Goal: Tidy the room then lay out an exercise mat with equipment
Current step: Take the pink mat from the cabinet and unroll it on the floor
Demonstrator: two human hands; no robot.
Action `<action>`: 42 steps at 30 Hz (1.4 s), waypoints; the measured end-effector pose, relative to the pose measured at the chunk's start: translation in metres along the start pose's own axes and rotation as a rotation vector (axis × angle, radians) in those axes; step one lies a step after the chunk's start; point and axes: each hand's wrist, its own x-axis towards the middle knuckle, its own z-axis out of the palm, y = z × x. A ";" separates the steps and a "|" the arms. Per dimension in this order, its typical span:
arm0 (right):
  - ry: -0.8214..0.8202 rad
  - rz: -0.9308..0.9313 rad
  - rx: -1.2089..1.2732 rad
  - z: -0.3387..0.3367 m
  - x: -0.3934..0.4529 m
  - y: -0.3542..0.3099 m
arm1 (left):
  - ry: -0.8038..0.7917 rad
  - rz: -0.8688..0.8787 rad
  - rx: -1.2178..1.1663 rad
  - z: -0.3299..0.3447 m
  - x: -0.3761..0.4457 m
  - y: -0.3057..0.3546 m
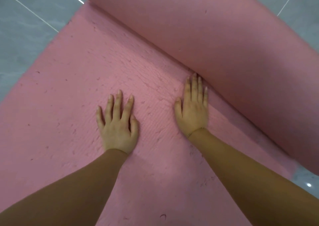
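A pink exercise mat (pixel 65 91) lies partly unrolled on the floor, its textured surface dotted with small nicks. The rolled part of the mat (pixel 198 29) runs diagonally from the top centre to the right edge. My left hand (pixel 118 124) lies flat on the unrolled surface, fingers spread. My right hand (pixel 194 105) is also flat, fingers straight and together, fingertips touching the base of the roll. A thin bracelet circles my right wrist.
Grey floor tiles (pixel 25 27) with pale grout lines show to the upper left, at the top right and in a small patch at the lower right (pixel 303 179). No equipment is in view.
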 end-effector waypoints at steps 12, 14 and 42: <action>-0.014 -0.063 0.057 -0.002 0.001 0.001 | -0.073 -0.001 0.025 -0.002 0.002 0.001; -0.020 -0.053 0.071 -0.004 0.003 0.001 | -0.079 -0.007 0.032 -0.002 0.002 0.001; -0.117 -0.079 0.029 -0.007 0.003 0.002 | -0.048 -0.091 0.032 0.008 0.046 0.060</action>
